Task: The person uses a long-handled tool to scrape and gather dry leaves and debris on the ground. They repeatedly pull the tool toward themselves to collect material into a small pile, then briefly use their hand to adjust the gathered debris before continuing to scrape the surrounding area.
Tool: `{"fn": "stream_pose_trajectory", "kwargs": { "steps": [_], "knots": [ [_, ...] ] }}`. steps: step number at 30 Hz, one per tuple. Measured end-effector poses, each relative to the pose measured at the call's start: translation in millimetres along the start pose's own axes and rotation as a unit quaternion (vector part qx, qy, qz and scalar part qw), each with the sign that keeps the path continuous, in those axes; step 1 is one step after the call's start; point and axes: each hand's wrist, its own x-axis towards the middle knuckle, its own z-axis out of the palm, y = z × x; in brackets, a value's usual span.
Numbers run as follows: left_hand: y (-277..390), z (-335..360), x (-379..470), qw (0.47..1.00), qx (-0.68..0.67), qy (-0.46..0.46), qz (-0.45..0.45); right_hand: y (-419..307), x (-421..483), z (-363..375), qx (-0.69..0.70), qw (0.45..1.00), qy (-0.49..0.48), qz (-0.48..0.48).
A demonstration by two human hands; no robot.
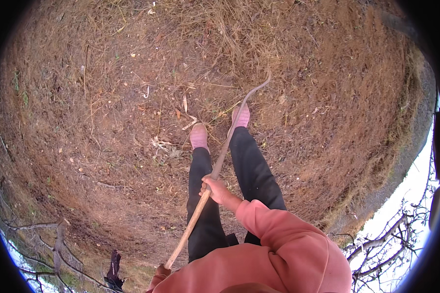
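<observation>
My right hand (214,188) is closed around the middle of a long tool with a pale wooden shaft (191,225). At the lower left, my left hand (163,270) grips the shaft's rear end, partly hidden by the sleeve. Beyond my right hand the tool is darker, narrows and bends in an S-shaped curve. It passes in front of my right foot, and its thin tip (269,75) lies over dry grass (238,47). Whether the dark part is metal or wood cannot be told. Both feet, in pink socks or shoes, are on the ground, the right one (242,115) farther forward.
Dry straw, leaves and twigs cover the brown soil (132,205). Pale curled husks (160,143) lie left of my feet. Bare branches (58,241) rise at the lower left near a dark stump-like object (113,267). More bare branches (381,240) stand at the lower right.
</observation>
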Motion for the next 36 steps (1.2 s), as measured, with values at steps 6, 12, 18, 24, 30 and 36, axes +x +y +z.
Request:
{"fn": "stream_pose_trajectory", "kwargs": {
  "steps": [6, 12, 18, 24, 30, 36],
  "knots": [
    [174.3, -122.4, 50.0, 0.973, -0.058, 0.136, 0.176, -160.3, 46.0, 47.1, -0.017, 0.967, 0.124, -0.222],
    [398.8, -256.9, 8.8, 0.878, -0.249, 0.22, 0.345, -388.0, 22.6, 176.7, -0.145, 0.883, -0.007, -0.445],
    [505.1, -341.5, -16.5, 0.661, -0.461, 0.198, 0.558, -467.4, 33.3, 276.6, -0.275, 0.78, 0.084, -0.556],
    [398.2, -255.5, 16.8, 0.79, -0.457, 0.178, 0.368, -262.1, 133.4, 242.3, -0.437, 0.746, 0.223, -0.45],
    [334.3, -205.5, 13.0, 0.799, -0.416, 0.257, 0.348, -218.5, 130.8, 230.1, -0.437, 0.737, 0.187, -0.481],
    [353.1, -202.2, -4.8, 0.854, -0.369, 0.259, 0.262, -272.6, 116.5, 259.2, -0.391, 0.775, 0.194, -0.457]
  ]
}}
